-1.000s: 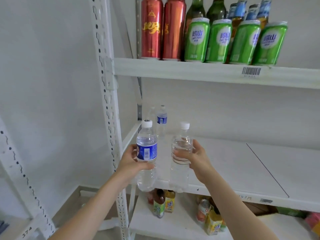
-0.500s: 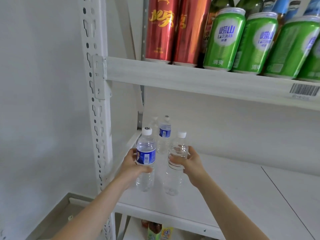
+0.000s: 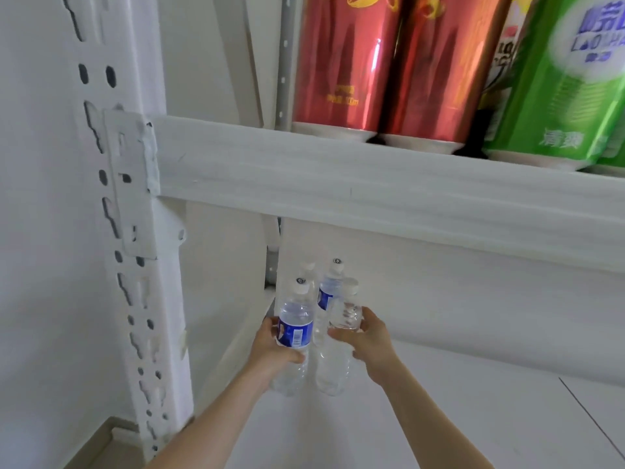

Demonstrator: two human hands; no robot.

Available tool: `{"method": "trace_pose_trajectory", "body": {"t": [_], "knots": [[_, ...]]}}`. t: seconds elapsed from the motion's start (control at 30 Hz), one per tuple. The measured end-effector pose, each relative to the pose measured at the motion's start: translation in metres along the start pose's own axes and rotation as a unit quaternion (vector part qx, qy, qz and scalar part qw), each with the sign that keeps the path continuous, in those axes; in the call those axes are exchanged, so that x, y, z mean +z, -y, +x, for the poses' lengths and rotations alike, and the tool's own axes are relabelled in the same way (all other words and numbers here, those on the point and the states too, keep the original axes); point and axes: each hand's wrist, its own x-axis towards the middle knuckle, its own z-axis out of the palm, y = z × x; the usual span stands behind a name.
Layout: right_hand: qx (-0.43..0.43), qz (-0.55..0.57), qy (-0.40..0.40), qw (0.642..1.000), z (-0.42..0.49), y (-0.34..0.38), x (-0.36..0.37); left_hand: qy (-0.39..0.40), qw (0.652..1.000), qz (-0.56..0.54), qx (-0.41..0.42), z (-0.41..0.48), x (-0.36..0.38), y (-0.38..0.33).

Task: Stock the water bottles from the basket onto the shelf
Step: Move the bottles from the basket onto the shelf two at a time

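Shelf board is seen white and bare to the right and front; far-left corner is taken. Upper shelf beam is seen low overhead, close above the bottle caps, so headroom is judged tight. Upright post stands left of the arms. Red cans and a green can are stocked on the upper level, not in the way.

Labelled bottle is held upright by the left hand, fingers wrapped round its middle. Unlabelled bottle is held upright by the right hand, fingers clasped round its upper body. Both long axes are vertical, and the bodies sit just beside each other. Whether the bases are down on the board cannot be told.

Two stocked bottles stand directly behind, in the corner, very near the held pair. Set-down is judged to be just in front of them; knocking them over is the risk. Basket is not in view.
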Motion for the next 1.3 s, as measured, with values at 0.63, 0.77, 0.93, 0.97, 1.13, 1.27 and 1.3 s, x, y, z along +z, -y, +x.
{"method": "trace_pose_trajectory", "body": {"t": [0.63, 0.77, 0.93, 0.97, 1.13, 1.27, 1.3], "knots": [[0.005, -0.047, -0.028, 0.999, 0.059, -0.03, 0.012, -0.021, 1.0, -0.016, -0.007, 0.059, 0.015, 0.019], [0.011, -0.043, -0.036, 0.998, 0.063, -0.031, 0.015, -0.019, 1.0, -0.023, -0.006, 0.057, 0.014, 0.021], [0.017, -0.027, -0.027, 0.999, 0.064, -0.032, 0.012, -0.01, 1.0, -0.026, 0.0, 0.054, 0.014, 0.023], [0.016, -0.022, -0.025, 0.999, 0.063, -0.033, 0.012, -0.009, 1.0, -0.023, 0.003, 0.054, 0.014, 0.024], [0.014, -0.019, -0.013, 1.0, 0.055, -0.032, 0.008, 0.008, 1.0, 0.009, 0.01, 0.05, 0.012, 0.026], [0.007, -0.061, -0.023, 0.998, 0.045, -0.031, 0.002, 0.001, 0.997, 0.068, 0.033, 0.04, 0.011, 0.024], [0.007, -0.074, -0.031, 0.997, 0.04, -0.031, 0.0, -0.005, 0.995, 0.092, 0.044, 0.036, 0.011, 0.023]]}}
